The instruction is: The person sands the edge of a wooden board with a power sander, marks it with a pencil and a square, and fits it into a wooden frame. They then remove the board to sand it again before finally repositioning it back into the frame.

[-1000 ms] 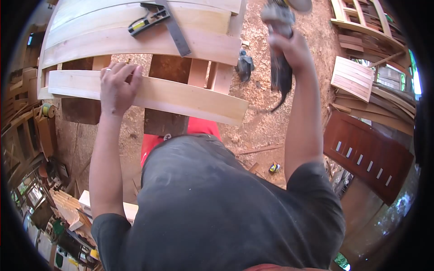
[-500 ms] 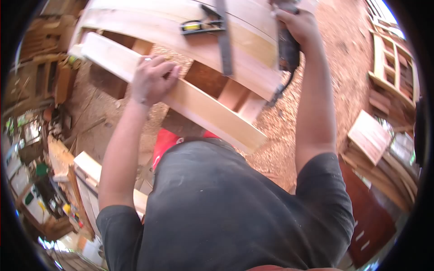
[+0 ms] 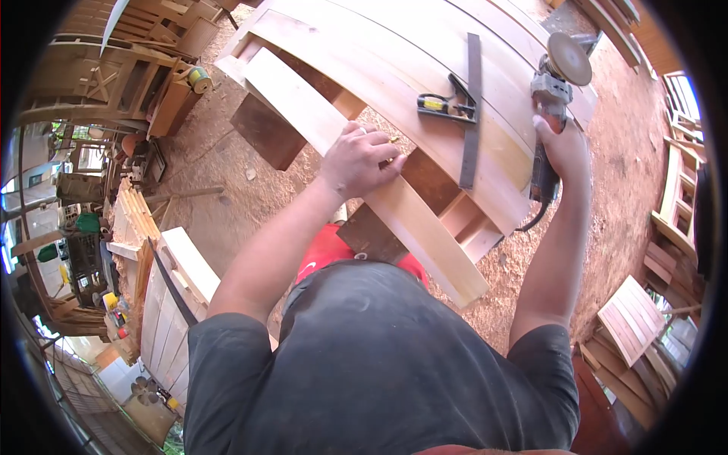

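My left hand [image 3: 362, 161] is closed over a long pale wooden board [image 3: 425, 227], fingers curled round its far edge. A small yellowish tip [image 3: 394, 139] shows by the fingers; I cannot make out what it is. In my right hand [image 3: 563, 148] is an angle grinder [image 3: 552, 92] with a round tan disc [image 3: 569, 59] facing up and away from me. Between the hands, a combination square [image 3: 470, 114] with a yellow vial lies on the pale planked wooden panel [image 3: 364, 45]. The board runs along the panel's near side, over an open wooden frame [image 3: 432, 182].
Wood shavings cover the floor [image 3: 197, 152]. Stacked lumber and a planked piece [image 3: 631, 318] stand at the right. On the left are a white-edged board [image 3: 189, 265], wooden furniture parts and a tape roll [image 3: 199, 80]. The grinder's cord [image 3: 537, 218] hangs by the panel's corner.
The view has shifted, so the work sits lower and farther right. The grinder and its disc have come fully into sight, and my right hand is nearer my body relative to the square.
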{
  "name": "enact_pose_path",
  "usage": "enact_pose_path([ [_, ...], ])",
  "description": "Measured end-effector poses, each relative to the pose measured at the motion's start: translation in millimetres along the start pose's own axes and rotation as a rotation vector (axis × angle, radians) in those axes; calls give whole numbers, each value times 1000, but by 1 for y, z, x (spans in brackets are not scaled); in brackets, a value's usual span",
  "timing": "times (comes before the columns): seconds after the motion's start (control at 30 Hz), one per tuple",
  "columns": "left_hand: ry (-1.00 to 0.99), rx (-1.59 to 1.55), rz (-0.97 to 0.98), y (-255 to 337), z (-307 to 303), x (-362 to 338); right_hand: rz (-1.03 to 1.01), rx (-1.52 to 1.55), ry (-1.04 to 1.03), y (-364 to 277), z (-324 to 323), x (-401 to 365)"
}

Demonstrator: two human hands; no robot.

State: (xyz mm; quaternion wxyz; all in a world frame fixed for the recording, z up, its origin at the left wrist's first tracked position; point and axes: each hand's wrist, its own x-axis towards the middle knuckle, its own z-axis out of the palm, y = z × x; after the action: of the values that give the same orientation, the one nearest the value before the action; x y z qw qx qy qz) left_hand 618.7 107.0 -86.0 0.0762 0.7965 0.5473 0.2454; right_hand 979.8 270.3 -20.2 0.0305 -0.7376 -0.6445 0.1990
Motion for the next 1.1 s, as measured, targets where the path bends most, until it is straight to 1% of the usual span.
enact_pose_path([
  [0.07, 19, 2, 16, -1, 0, 0, 3, 2, 84, 0, 12, -16],
  [0.1, -31, -1, -11, -1, -1, -1, -2, -14, 125, 9, 23, -17],
  [0.2, 11, -4, 26, -4, 0, 0, 89, 52, 123, -13, 16, -58],
  [0.23, -44, -25, 9, -3, -2, 1, 87, -26, 167, -6, 23, -64],
  [0.33, -40, -43, 19, -5, -2, 1, 109, -63, 211, 5, 34, -89],
  [0.37, -17, -52, 42, -6, -2, 1, 143, -67, 201, 6, 36, -98],
  [0.43, -47, -92, 68, -9, 0, 1, 212, -86, 175, 5, 35, -121],
  [0.53, -103, -131, 114, -31, -6, 4, 282, -38, 292, 15, 53, -159],
  [0.6, -140, -147, 145, -49, -10, 9, 379, 5, 413, 20, 70, -186],
  [0.63, -128, -121, 163, -62, -14, 12, 424, 28, 473, 20, 77, -201],
  [0.7, -107, -60, 205, -101, -26, 20, 551, 12, 413, 19, 83, -230],
  [0.77, 30, -3, 169, -142, -39, 27, 629, 116, 363, 23, 99, -260],
  [0.8, 97, 26, 150, -164, -47, 29, 679, 121, 291, 23, 106, -273],
  [0.87, 135, 224, -67, -208, -68, 30, 779, 130, 139, 18, 119, -294],
  [0.93, 137, 291, -369, -236, -101, 32, 739, 205, 203, 25, 141, -307],
  [0.97, 141, 267, -398, -252, -107, 27, 718, 242, 236, 28, 148, -311],
  [1.03, 153, 219, -458, -272, -117, 20, 761, 380, 223, 37, 151, -311],
  [1.07, 75, 196, -490, -274, -116, 20, 776, 447, 220, 42, 150, -310],
  [1.1, 1, 170, -526, -269, -121, 21, 757, 357, 190, 42, 144, -309],
])
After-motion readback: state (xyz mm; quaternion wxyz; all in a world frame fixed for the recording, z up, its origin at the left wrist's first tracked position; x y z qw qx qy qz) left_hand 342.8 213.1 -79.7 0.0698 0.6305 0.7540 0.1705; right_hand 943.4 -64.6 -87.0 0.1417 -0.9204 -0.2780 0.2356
